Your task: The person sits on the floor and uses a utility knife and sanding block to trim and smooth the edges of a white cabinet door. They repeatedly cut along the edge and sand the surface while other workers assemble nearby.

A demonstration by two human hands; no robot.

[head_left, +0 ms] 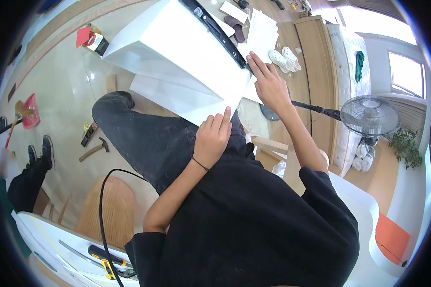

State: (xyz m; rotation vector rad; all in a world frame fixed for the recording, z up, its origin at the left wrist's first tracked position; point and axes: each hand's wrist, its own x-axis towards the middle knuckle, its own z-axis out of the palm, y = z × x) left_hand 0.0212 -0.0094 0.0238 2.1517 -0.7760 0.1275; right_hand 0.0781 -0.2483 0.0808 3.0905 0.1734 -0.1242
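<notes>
A white box-like panel piece (182, 52) rests tilted across my lap, its lower panel jutting out on the near side. Along its upper right side runs a long black drawer slide (217, 36). My right hand (271, 88) has its index and middle fingers stretched out at the slide's near end, touching the corner there. Lying on the near edge of the white piece is my left hand (212, 138), fingers extended and apart from the thumb. Neither hand is wrapped round anything.
A hammer (95, 149) lies on the floor left of my knee. Beyond it are a red dustpan (31, 112) and another person's shoe (48, 152). A standing fan (370, 117) is at the right. White clogs (285, 60) sit near white boards (259, 36). A black cable (101, 210) hangs at lower left.
</notes>
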